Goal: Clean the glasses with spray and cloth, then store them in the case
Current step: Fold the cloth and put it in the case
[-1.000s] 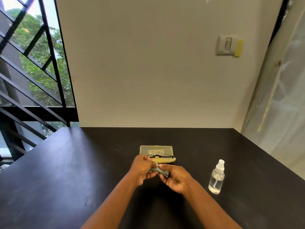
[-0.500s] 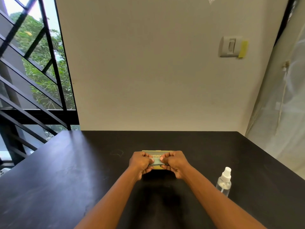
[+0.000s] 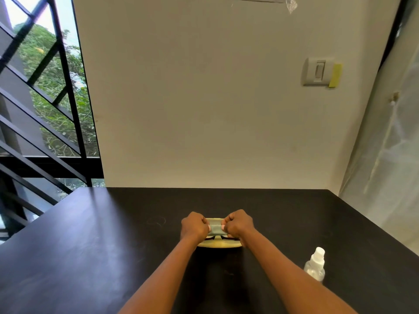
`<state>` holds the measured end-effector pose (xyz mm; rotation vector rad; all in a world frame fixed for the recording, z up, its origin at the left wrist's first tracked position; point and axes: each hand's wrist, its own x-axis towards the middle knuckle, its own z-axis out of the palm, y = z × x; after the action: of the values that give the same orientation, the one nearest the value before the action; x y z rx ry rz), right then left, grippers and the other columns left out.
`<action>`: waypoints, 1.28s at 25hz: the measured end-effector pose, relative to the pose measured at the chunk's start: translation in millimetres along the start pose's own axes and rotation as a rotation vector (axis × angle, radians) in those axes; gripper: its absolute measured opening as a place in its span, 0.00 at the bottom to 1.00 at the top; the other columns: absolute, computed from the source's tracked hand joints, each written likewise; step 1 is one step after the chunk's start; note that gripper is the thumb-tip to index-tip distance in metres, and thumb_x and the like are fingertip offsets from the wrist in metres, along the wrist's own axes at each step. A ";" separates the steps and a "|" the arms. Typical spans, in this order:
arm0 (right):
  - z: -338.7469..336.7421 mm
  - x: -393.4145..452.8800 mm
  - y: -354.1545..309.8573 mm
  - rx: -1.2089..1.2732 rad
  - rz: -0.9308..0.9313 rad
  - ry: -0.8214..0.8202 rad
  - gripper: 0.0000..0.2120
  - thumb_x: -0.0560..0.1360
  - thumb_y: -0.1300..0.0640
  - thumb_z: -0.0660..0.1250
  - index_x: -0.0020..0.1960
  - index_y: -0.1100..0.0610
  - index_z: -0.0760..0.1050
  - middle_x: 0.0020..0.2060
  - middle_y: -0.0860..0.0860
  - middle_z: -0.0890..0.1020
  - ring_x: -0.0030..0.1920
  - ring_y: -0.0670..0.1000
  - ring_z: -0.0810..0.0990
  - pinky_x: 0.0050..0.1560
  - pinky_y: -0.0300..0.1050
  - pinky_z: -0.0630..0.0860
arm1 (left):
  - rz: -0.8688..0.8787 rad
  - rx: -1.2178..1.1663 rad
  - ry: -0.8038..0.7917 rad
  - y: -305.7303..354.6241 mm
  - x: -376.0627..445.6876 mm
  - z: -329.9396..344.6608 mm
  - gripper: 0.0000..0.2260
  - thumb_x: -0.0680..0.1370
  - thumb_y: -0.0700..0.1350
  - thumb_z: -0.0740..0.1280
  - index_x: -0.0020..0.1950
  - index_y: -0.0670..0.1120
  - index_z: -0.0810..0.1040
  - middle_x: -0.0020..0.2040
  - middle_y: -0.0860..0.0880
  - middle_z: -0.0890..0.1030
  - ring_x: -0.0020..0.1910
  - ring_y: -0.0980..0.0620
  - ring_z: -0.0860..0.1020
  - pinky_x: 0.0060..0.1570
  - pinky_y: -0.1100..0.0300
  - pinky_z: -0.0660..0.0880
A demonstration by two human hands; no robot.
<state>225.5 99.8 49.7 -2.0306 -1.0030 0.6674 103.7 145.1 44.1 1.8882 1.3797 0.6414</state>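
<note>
A folded grey cloth (image 3: pixel 215 228) is stretched flat between my left hand (image 3: pixel 194 227) and my right hand (image 3: pixel 238 224), each gripping one end. The cloth hovers right over the open yellow case (image 3: pixel 218 244), whose front rim shows below my hands. Dark frames of the glasses (image 3: pixel 223 238) peek out inside the case under the cloth; most of them are hidden. A clear spray bottle (image 3: pixel 315 265) with a white top stands on the table to the right, apart from both hands.
The black table (image 3: pixel 102 245) runs to a beige wall at the back. A window with black bars is to the left, plastic sheeting hangs to the right. A light switch (image 3: pixel 318 72) is on the wall.
Both hands moved forward with the cloth from in front of the case to right above it, and pulled the cloth flat between them. The view tilted up.
</note>
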 end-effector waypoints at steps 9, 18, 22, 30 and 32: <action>3.6 -5.9 14.3 -0.031 0.006 -0.055 0.04 0.71 0.67 0.69 0.38 0.61 0.78 0.42 0.55 0.81 0.35 0.44 0.77 0.34 0.36 0.76 | -0.048 -0.012 -0.056 -8.6 -7.9 -1.0 0.07 0.71 0.38 0.71 0.36 0.45 0.76 0.44 0.44 0.81 0.44 0.47 0.81 0.49 0.53 0.80; -1.9 -7.3 22.3 0.038 -0.052 -0.051 0.10 0.68 0.67 0.71 0.33 0.56 0.75 0.38 0.51 0.80 0.37 0.44 0.77 0.32 0.34 0.73 | -0.087 -0.139 -0.044 -16.2 -12.2 0.8 0.07 0.70 0.37 0.73 0.35 0.42 0.76 0.40 0.43 0.81 0.37 0.50 0.78 0.45 0.54 0.79; -8.6 -0.9 25.3 -0.071 -0.175 0.214 0.09 0.70 0.58 0.70 0.46 0.53 0.71 0.52 0.54 0.73 0.52 0.53 0.72 0.46 0.39 0.68 | -0.092 -0.178 -0.032 -18.7 -11.3 1.6 0.05 0.70 0.38 0.73 0.38 0.41 0.78 0.40 0.43 0.81 0.37 0.51 0.78 0.45 0.55 0.79; -18.7 14.3 29.5 -0.175 -0.169 0.047 0.20 0.79 0.57 0.60 0.70 0.56 0.66 0.68 0.55 0.71 0.68 0.55 0.69 0.67 0.47 0.64 | -0.092 -0.280 0.055 -25.9 -11.9 4.3 0.05 0.71 0.41 0.72 0.38 0.42 0.78 0.39 0.43 0.82 0.37 0.50 0.78 0.45 0.53 0.79; -19.0 13.9 31.9 -0.153 -0.170 0.068 0.16 0.79 0.59 0.60 0.67 0.57 0.70 0.66 0.54 0.74 0.66 0.54 0.71 0.66 0.47 0.66 | -0.123 -0.301 0.109 -29.7 -10.5 2.0 0.06 0.72 0.41 0.71 0.35 0.44 0.77 0.39 0.44 0.81 0.36 0.51 0.78 0.43 0.53 0.78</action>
<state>260.3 90.8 33.1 -2.0551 -1.2022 0.4399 84.1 140.2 19.9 1.5395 1.3691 0.8489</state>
